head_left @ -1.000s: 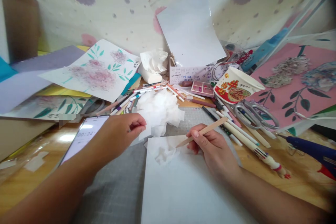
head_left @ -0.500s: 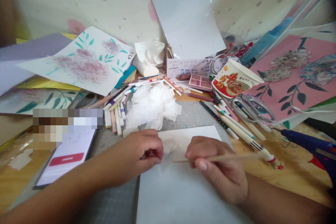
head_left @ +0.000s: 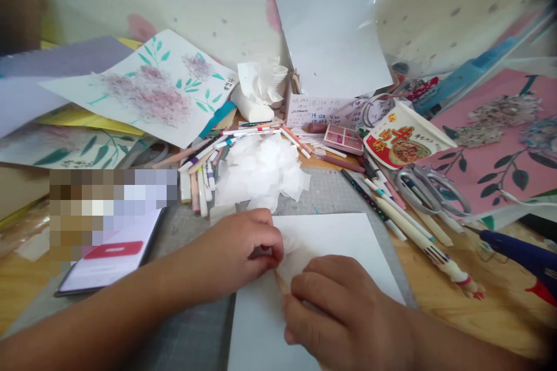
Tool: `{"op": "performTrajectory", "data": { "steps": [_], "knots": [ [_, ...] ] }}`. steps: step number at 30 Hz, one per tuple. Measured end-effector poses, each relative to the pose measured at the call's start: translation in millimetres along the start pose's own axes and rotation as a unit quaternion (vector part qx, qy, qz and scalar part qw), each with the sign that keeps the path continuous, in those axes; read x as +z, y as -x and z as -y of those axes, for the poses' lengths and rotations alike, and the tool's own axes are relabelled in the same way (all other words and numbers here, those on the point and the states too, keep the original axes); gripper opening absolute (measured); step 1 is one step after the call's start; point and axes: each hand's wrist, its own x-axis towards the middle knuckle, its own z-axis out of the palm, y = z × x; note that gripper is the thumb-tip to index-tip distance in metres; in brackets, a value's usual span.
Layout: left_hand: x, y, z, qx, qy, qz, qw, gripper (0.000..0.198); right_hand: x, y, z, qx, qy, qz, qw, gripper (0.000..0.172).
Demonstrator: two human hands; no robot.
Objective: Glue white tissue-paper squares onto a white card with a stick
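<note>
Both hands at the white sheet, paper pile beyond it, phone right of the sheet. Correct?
No, the phone lies left of the white sheet, as the head view shows. The rest holds: left hand and right hand at the sheet, paper pile beyond it.

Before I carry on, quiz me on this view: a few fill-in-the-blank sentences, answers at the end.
1. The left hand and right hand are over a ____ sheet.
2. Beyond that sheet, a heap of paper pieces lies on a ____ cutting mat.
3. The phone lies nearer the ____ hand.
4. The glue gun has a blue body and a ____ trigger.

Missing words: white; grey; left; red.
</note>
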Motion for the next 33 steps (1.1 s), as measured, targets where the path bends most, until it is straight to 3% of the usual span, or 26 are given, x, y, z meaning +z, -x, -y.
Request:
{"op": "performTrajectory", "data": {
  "steps": [10,23,25,28,31,33],
  "knots": [
    [0.5,2,0,-0.007,-0.025,0.005,1.000,0.020,5,1,2,-0.015,0.028,0.048,0.998,0.016],
    [2.1,3,-1,-0.020,-0.057,0.028,0.998,0.015,8,-1,4,-0.040,0.054,0.041,0.997,0.012],
    [3.1,4,-1,-0.017,-0.059,0.028,0.998,0.015,6,0,6,-0.024,0.035,0.039,0.998,0.019],
    [4.9,5,0,-0.017,-0.057,0.022,0.998,0.016,2,6,5,0.066,-0.029,-0.037,0.997,0.029],
    [0.2,6,3,-0.025,-0.027,0.013,0.999,0.018,3,16,-4,0.191,-0.191,-0.148,0.951,0.028],
    [-10.1,7,7,-0.054,0.002,-0.020,0.998,0.016,9,21,-13,0.282,-0.327,-0.228,0.873,0.025]
  ]
}}
